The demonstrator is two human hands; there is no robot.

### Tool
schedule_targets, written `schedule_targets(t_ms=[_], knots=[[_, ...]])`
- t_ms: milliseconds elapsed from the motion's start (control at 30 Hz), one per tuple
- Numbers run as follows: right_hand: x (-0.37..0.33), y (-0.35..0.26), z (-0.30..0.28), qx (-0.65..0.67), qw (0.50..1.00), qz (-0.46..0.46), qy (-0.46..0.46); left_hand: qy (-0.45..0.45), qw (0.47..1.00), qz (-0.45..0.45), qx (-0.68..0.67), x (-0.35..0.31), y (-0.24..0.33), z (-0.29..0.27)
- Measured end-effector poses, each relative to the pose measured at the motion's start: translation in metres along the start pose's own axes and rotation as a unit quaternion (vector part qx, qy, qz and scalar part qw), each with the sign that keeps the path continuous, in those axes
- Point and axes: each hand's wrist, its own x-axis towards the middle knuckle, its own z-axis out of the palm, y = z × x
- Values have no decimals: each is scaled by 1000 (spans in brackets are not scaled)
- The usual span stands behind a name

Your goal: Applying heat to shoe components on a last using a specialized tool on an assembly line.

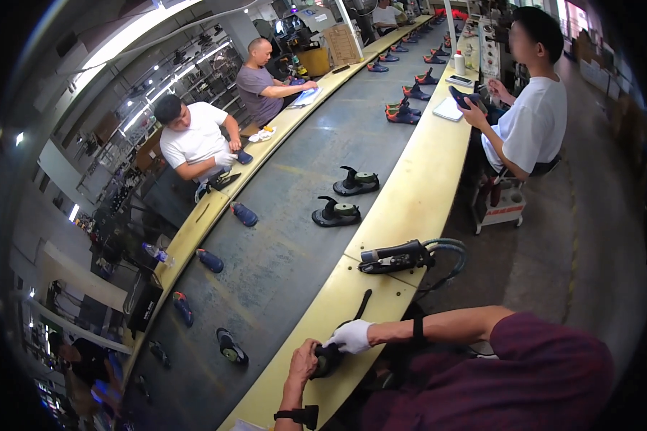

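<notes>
At the near end of the yellow bench, a dark shoe lies between my two hands. My left hand is bare and closed round the shoe's left end, with a dark band on the wrist. A white glove covers my right hand, whose fingers press on the top of the shoe from the other side. A long black strap-like piece sticks up beyond the glove; whether it belongs to the shoe I cannot tell. Much of the shoe is hidden by my fingers.
Beyond my right hand lies a black hand tool with hoses over the bench edge. The grey conveyor carries black-and-green shoes and several navy ones. Co-workers sit along both sides; one at right holds a shoe.
</notes>
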Motion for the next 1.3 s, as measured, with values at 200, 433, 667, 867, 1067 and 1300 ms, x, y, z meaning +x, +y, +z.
schedule_targets(t_ms=[200, 433, 667, 867, 1067, 1300], knots=[[21, 10, 5, -12, 999, -4, -46, 51, 999, 17, 1, -5, -5, 14], [58, 27, 18, -1, 993, -46, -111, 88, 996, -30, 7, -19, -11, 14], [47, -1, -25, -12, 990, 19, -138, 291, 955, -50, -29, -91, 90, 30], [47, -15, -25, 69, 980, 73, -170, 356, 932, -32, -64, -119, 104, 72], [47, -5, -14, 113, 974, 80, -180, 337, 938, -22, -83, -132, 98, 95], [47, -11, -20, 122, 973, 83, -180, 354, 924, -40, -138, -126, 97, 86]])
